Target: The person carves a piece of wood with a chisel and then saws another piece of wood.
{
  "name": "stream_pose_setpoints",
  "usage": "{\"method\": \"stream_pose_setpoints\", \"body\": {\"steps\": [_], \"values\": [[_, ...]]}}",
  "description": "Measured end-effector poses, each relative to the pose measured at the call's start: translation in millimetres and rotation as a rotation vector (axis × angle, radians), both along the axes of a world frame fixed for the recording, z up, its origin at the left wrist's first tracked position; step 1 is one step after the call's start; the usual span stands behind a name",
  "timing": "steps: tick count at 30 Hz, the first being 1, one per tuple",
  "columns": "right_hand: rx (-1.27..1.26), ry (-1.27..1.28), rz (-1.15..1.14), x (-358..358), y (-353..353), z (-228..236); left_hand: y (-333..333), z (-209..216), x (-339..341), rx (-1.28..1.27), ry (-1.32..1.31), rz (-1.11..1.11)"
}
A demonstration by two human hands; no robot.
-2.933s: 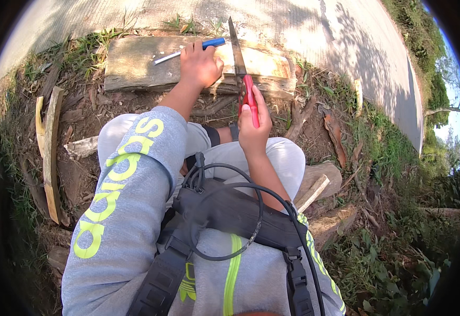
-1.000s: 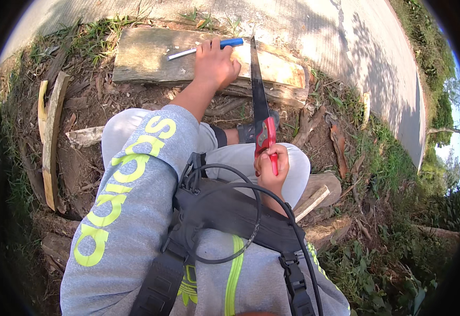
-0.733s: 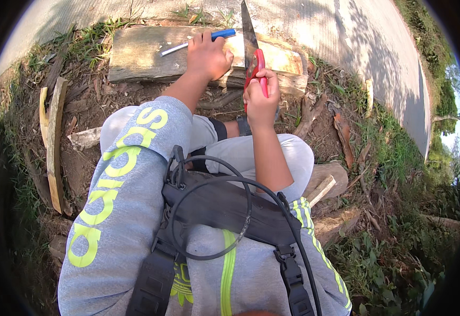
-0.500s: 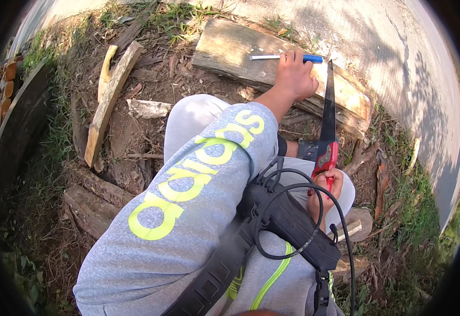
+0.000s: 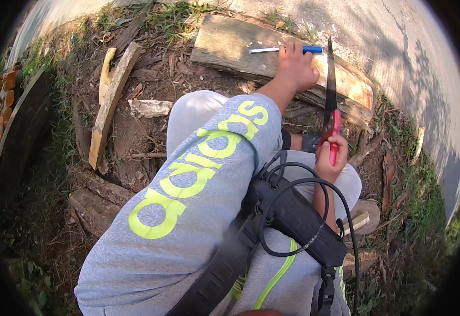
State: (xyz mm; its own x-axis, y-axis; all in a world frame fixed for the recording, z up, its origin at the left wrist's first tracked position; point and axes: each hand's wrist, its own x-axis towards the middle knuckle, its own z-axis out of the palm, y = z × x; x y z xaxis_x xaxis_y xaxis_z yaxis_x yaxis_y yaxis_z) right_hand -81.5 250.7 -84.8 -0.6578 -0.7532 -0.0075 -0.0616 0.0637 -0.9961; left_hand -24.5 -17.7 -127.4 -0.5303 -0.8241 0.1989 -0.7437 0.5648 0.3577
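Note:
My right hand (image 5: 331,164) is closed round the red handle of a hand saw (image 5: 332,87). The dark blade points away from me, crossing the right part of a thick wooden plank (image 5: 230,45). My left hand (image 5: 298,71) rests on the plank just left of the blade, its fingers bent. Under or just beyond those fingers lies a slim tool (image 5: 312,49) with a blue handle and a flat silver shaft; the fingers hide its middle. Whatever the left fingers may grip is hidden. Fresh pale wood shows on the plank's right end.
Left of my knee lie a long wood strip (image 5: 112,102), a curved pale stick (image 5: 105,73) and a short chunk (image 5: 151,108). A black pouch (image 5: 298,218) with looped cable hangs before me. Concrete pavement (image 5: 398,31) runs beyond the plank; grass (image 5: 422,195) grows at right.
My right hand has pushed the saw forward, away from me, so the blade tip reaches farther past the plank. My left hand stays in nearly the same place on the plank.

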Motion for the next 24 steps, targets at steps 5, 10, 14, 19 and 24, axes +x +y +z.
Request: {"method": "stream_pose_setpoints", "body": {"steps": [5,10,14,19,24], "values": [[-0.013,-0.049,-0.017,3.5,-65.1,7.3,-9.6,1.9,14.0,0.026,-0.128,0.002],[0.076,0.024,0.028,24.7,65.3,34.6,-9.0,-3.9,1.0,-0.092,-0.073,-0.007],[-0.116,0.171,0.003,-13.1,-66.0,1.6,-9.3,-11.2,1.5,-0.122,-0.063,-0.036],[-0.041,0.021,0.014,14.2,-43.6,18.4,-14.1,-14.3,10.8,-0.071,-0.135,-0.033],[0.002,-0.007,0.031,17.7,38.7,44.9,-13.0,-13.0,-3.3,-0.067,-0.206,-0.086]]}}
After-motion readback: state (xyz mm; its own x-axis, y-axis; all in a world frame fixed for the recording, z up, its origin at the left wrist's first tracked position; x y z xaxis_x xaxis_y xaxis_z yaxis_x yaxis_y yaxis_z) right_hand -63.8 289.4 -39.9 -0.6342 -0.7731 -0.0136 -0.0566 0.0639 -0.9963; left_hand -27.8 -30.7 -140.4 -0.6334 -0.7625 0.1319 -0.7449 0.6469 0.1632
